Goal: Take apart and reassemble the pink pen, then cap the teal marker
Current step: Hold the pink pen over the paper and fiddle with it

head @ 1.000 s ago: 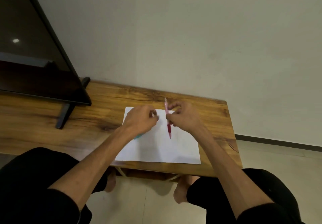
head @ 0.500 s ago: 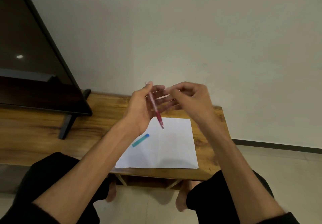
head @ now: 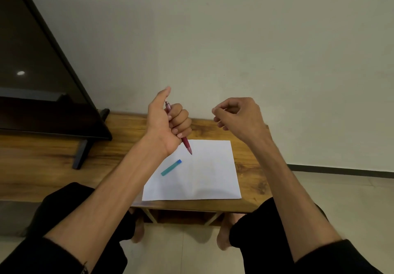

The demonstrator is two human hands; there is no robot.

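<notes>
Pale, matte wall fills the upper half of the view above a long wooden desk (head: 251, 167) with strong brown grain and a dark knot near its right end. On the desk lies a flat white sheet of paper (head: 213, 173), its near edge at the desk's front edge. A short teal marker (head: 171, 167) lies slantwise on the paper's left part, a blue tip at its far end; whether that is a cap or the nib cannot be told. No writing can be read on anything.

The left hand (head: 165, 124) is raised above the desk, fingers (head: 181, 122) curled into a fist around the pink pen (head: 186, 143), thumb standing up. The pen slopes down to the right, its slim pale top showing beside the thumb and its darker red tip hanging just over the paper's far left corner; the middle of the barrel is hidden in the fist. The right hand (head: 238, 118) hovers well apart, loosely curled, thumb and forefinger nearly pinched; anything between them is too small to make out.

At far left a glossy black television (head: 42, 71) on a dark foot is cut off by the frame.
</notes>
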